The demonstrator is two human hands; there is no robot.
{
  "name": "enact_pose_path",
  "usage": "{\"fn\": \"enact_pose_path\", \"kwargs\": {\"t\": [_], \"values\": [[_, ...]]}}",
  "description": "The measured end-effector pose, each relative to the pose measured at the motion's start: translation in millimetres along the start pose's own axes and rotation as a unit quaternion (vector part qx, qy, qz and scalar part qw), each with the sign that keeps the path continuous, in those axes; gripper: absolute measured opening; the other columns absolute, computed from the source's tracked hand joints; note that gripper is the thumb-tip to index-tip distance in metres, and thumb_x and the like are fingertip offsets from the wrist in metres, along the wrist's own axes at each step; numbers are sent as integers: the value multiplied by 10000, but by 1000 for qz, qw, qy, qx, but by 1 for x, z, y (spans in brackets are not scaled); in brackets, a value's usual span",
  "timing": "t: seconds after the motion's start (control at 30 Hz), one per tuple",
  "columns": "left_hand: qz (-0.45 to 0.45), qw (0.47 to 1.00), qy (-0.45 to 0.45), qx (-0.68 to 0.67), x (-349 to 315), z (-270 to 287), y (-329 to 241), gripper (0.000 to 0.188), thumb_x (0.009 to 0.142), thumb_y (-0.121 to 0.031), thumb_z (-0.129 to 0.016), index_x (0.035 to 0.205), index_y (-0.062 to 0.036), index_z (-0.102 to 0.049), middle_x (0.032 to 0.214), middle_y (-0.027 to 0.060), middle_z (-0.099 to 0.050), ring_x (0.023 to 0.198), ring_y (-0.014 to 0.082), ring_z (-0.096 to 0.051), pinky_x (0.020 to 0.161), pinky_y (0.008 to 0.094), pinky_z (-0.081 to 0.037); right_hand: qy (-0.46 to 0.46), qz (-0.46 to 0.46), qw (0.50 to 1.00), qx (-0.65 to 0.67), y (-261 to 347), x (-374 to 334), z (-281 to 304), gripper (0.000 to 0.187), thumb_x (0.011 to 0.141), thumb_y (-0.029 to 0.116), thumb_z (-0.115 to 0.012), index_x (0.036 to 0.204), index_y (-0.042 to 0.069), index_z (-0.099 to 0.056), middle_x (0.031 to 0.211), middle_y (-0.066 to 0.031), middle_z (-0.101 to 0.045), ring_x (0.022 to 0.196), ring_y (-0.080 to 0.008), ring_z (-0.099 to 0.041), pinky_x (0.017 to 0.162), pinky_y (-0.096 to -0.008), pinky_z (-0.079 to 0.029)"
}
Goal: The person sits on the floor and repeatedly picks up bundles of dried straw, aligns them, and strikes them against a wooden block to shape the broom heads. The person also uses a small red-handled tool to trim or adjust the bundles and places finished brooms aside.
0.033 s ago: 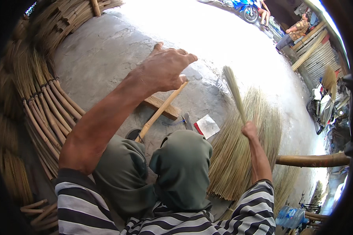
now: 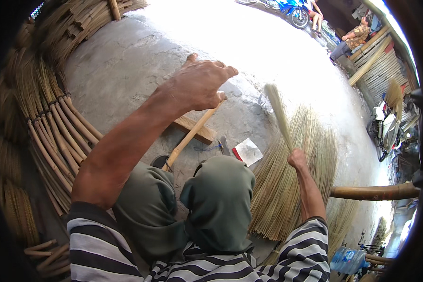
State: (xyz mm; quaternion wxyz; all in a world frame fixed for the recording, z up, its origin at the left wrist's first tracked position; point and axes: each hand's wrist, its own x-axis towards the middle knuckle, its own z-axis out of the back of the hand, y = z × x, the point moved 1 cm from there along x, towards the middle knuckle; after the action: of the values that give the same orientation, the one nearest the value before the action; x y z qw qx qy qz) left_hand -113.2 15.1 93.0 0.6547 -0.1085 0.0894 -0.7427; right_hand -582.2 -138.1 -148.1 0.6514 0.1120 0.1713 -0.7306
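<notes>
My left hand (image 2: 199,84) reaches out over the floor, fingers spread. Beside its thumb is the upper end of a bamboo stick (image 2: 195,131); whether they touch I cannot tell. The stick slants down to a dark round thing (image 2: 160,161) by my knees. My right hand (image 2: 297,159) is closed around the lower end of a thin bundle of straw (image 2: 278,112), raised at a tilt with its tip up and to the left. Beneath that hand a large spread of loose straw (image 2: 277,202) lies on the floor, right of my knees.
A wooden block (image 2: 197,130), a knife-like tool (image 2: 224,146) and a white-and-red packet (image 2: 248,152) lie ahead. Bamboo-handled brooms (image 2: 61,129) line the left. A bamboo pole (image 2: 376,192) juts in from the right, above a plastic bottle (image 2: 347,260). Two people sit far right near a blue motorcycle (image 2: 293,10).
The straw bundle in my right hand has swung slightly to the left, and that hand has shifted a little left and down. My left hand has barely moved.
</notes>
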Motion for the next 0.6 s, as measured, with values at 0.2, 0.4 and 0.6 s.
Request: {"fn": "enact_pose_path", "kwargs": {"t": [0.2,0.4,0.6], "values": [[-14,1000,24,0,4,-8,-2,605,967,-240,-757,1520,-90,-561,1442,177,-669,1374,321,-619,1247,649,-339,-57,13,997,-43,-14,-18,56,198,1038,157,-597,1127,12,-700,868,-111,-695,768,-217,-685,705,-413,-604],[-74,992,-94,-45,13,-15,7,570,958,-221,-769,1479,-67,-595,1390,187,-698,1281,333,-680,1215,610,-401,-150,53,985,-62,16,-94,142,178,1018,172,-613,1105,30,-675,1016,-182,-761,842,-371,-751,825,-495,-608],[-238,954,-184,15,18,-28,-29,729,957,-304,-790,1562,-41,-479,1548,210,-561,1495,338,-478,1272,581,-325,-276,205,929,-136,92,-191,210,145,979,129,-630,1064,15,-661,875,-243,-735,848,-439,-729,828,-556,-568]]}}
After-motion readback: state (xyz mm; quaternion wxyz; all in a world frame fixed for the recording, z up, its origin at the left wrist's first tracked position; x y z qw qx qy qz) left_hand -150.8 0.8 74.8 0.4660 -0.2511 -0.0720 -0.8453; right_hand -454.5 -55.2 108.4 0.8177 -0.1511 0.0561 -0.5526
